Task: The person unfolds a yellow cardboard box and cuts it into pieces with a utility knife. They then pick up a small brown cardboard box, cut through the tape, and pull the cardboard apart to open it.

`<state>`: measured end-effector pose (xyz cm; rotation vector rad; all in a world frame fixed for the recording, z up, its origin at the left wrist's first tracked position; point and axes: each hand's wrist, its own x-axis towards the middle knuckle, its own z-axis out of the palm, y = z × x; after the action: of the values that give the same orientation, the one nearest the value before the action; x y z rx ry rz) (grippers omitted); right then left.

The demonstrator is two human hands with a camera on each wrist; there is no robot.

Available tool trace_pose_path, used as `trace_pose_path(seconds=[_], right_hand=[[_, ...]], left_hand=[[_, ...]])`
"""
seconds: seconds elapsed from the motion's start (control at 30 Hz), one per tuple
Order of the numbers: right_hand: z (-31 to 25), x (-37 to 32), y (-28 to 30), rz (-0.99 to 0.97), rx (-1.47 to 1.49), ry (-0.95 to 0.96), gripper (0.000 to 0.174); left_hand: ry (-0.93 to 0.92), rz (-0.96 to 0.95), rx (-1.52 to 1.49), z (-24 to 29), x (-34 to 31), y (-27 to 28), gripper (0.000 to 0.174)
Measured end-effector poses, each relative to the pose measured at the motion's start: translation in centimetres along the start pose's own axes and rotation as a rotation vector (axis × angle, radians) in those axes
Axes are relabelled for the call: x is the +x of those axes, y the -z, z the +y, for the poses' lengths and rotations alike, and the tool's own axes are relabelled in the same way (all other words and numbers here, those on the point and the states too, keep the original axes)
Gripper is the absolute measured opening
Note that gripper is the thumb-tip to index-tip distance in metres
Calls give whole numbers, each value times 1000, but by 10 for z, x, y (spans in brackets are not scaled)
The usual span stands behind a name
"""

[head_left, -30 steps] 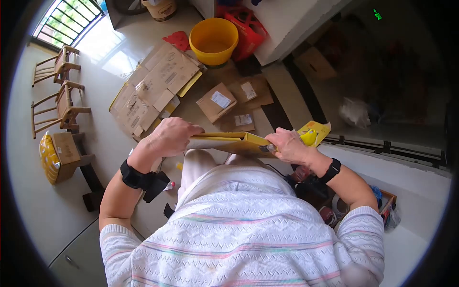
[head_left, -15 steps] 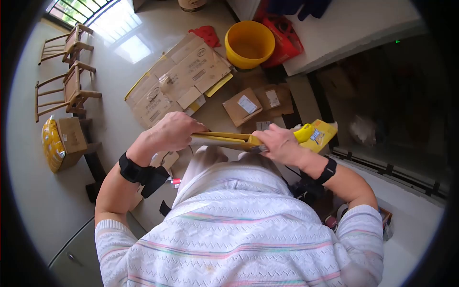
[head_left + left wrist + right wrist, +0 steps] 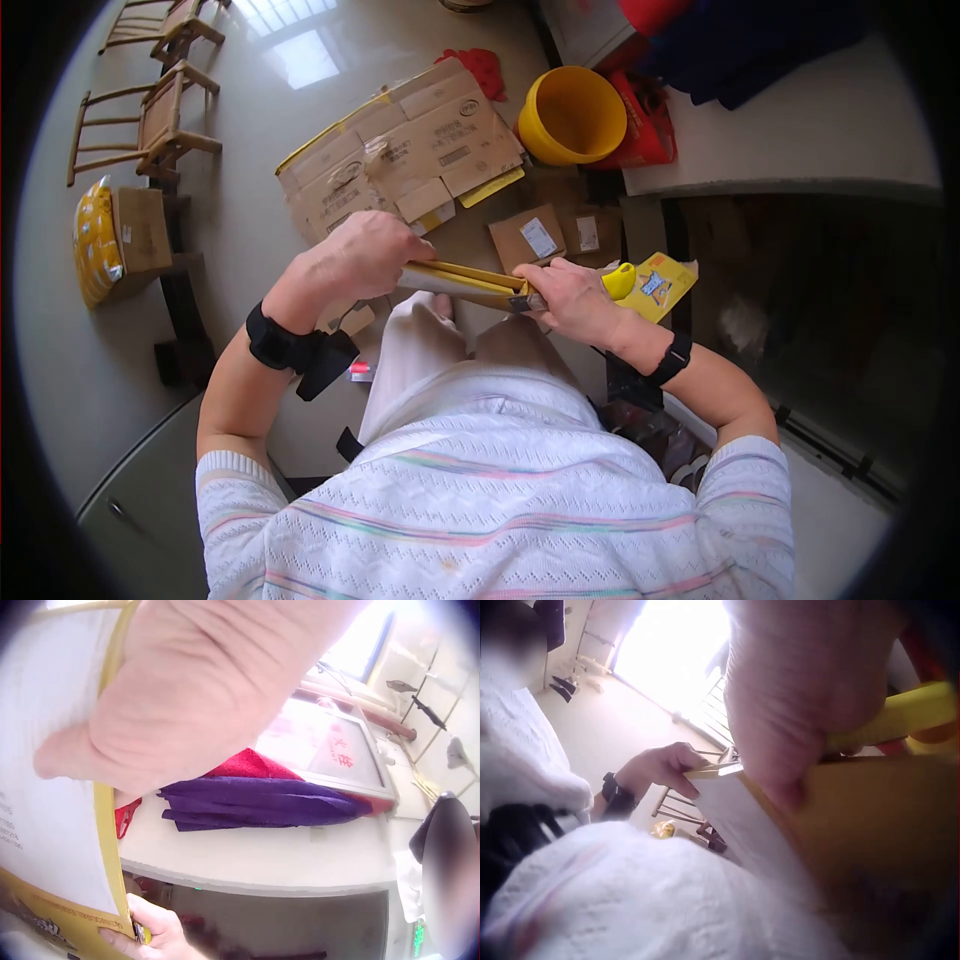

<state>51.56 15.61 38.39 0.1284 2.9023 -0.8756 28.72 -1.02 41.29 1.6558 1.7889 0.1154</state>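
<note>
A yellow printed cardboard box [image 3: 465, 287] stands edge-up in front of my knees, with a white panel [image 3: 52, 742] showing in the left wrist view. My left hand [image 3: 362, 255] grips its left end, thumb flat on the white side. At the other end, my right hand [image 3: 582, 300] holds a yellow-handled utility knife [image 3: 620, 281]; its metal tip overlaps the box's near edge. In the right wrist view the knife's handle sticks out past the palm, above the box. A printed yellow flap [image 3: 658, 287] spreads out beyond the right hand.
Flattened brown cardboard [image 3: 415, 140] lies on the floor ahead, beside a yellow bucket [image 3: 572, 115] and a red bag [image 3: 645, 120]. Small labelled cartons [image 3: 528, 236] sit nearer. Bamboo chairs [image 3: 165, 120] stand at left, by a carton with a yellow bag [image 3: 98, 245]. A white ledge [image 3: 780, 140] runs at right.
The right hand with the knife has shifted left along the box's edge, toward the left hand. The box tilts more, its right end lower. The head view has turned, so the floor items appear farther right.
</note>
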Motion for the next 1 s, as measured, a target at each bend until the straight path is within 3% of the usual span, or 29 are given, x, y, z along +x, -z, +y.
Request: trace_pose_path(seconds=[0.1, 0.23, 0.3, 0.33, 0.4, 0.47, 0.53, 0.57, 0.67, 0.77, 0.83, 0.87, 0.93, 0.97, 1.0], right_hand=[[-3, 19, -1, -38, -12, 7, 24], [12, 47, 1, 44, 173, 38, 18], [25, 67, 10, 158, 230, 30, 13], [31, 78, 18, 162, 274, -4, 15], [46, 97, 34, 235, 293, -23, 18], [58, 116, 55, 249, 504, -123, 22], [81, 137, 63, 402, 639, -105, 21], [79, 144, 75, 418, 786, -111, 19], [74, 164, 105, 524, 1014, -131, 14], [82, 184, 114, 636, 1152, -232, 19], [99, 198, 114, 705, 1338, -339, 26], [109, 201, 110, 692, 1337, -332, 26], [119, 209, 103, 544, 1551, -404, 29], [113, 210, 97, 537, 1572, -449, 33], [116, 214, 89, 533, 1570, -444, 33]], left_hand=[[33, 21, 15, -5, -3, 12, 37], [142, 105, 80, -5, -4, 20, 34], [123, 964, 354, 2, -2, 20, 32], [136, 967, 362, 8, -3, 19, 32], [156, 1178, 30, 25, -9, 9, 32], [201, 991, -399, 25, -4, -27, 32], [287, 635, -802, 20, 6, -76, 25], [389, 452, -1147, 14, 16, -114, 17], [347, 88, -1232, 19, 29, -153, 30], [444, 56, -1441, 11, 47, -196, 45], [388, 34, -2084, -3, 57, -219, 64], [385, 49, -2090, -5, 56, -216, 64], [-128, 454, -2616, -11, 53, -204, 70], [-248, 581, -2764, -24, 58, -213, 59], [-255, 587, -2762, -36, 53, -212, 59]])
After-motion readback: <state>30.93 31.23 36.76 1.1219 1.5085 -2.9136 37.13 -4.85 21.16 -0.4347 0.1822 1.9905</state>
